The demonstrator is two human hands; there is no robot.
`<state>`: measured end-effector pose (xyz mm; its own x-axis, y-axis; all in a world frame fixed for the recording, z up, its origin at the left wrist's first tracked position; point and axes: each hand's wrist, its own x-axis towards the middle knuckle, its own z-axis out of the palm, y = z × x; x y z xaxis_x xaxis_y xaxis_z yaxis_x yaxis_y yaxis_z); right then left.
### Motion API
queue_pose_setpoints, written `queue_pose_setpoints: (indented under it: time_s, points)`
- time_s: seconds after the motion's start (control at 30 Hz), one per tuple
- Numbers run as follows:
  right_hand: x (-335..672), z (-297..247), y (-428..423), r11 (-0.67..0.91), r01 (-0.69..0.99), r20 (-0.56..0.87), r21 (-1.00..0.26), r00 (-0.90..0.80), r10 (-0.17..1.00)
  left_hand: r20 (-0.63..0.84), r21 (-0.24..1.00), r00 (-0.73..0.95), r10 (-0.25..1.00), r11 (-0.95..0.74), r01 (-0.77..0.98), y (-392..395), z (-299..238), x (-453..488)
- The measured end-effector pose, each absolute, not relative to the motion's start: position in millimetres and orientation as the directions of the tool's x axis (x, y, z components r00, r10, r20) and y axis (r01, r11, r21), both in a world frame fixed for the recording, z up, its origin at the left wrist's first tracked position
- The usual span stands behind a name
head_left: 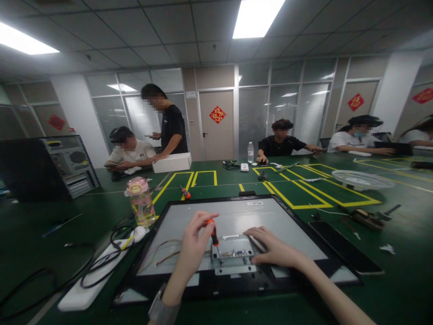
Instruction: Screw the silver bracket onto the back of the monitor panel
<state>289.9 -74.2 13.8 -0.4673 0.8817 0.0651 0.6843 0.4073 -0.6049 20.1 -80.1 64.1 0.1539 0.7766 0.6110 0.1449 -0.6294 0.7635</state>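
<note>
A flat display panel (203,212) with a grey back and black frame lies on the green table in front of me. On its near half sits a metal bracket (237,267) with a row of connector ports along its front. My left hand (196,237) is closed around the orange-and-black handle of a screwdriver (214,232), held nearly upright, its shaft reaching down to the bracket's left side. Against the bracket's right side is my right hand (270,247), fingertips at the back and thumb near the front edge. Thin wires (165,257) run leftward from the bracket.
Left of the panel stand a drink bottle (140,203) and a white power strip (98,271) with black cables. A black phone (345,246) lies to the right. Beyond are another screwdriver (185,193) and a white box (172,163). Several people work across the table.
</note>
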Motion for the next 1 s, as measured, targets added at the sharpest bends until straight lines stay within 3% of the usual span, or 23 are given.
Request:
queue_pose_setpoints:
  time_s: [0.17, 0.4, 0.6, 0.77, 1.0]
  points:
    - [291.3, 11.2, -73.2, 0.413, 0.685, 0.073, -0.601, -0.468, 0.881, 0.648, 0.741, 0.002, 0.761, -0.632, 0.227, -76.2, 59.9, 21.6]
    - [291.3, 11.2, -72.9, 0.412, 0.691, 0.067, -0.594, -0.468, 0.881, 0.582, 0.804, 0.106, 0.806, -0.59, 0.076, -81.4, 66.4, 22.0]
    - [291.4, 11.0, -72.7, 0.413, 0.69, 0.067, -0.594, -0.47, 0.88, 0.624, 0.769, 0.047, 0.78, -0.624, 0.139, -77.0, 62.2, 20.9]
    - [292.1, 10.8, -73.0, 0.402, 0.683, 0.061, -0.61, -0.465, 0.883, 0.539, 0.834, 0.082, 0.839, -0.544, 0.087, -78.0, 65.3, 19.4]
    - [291.0, 11.9, -73.2, 0.387, 0.692, 0.045, -0.61, -0.457, 0.888, 0.601, 0.783, 0.057, 0.797, -0.601, 0.16, -77.6, 64.5, 19.5]
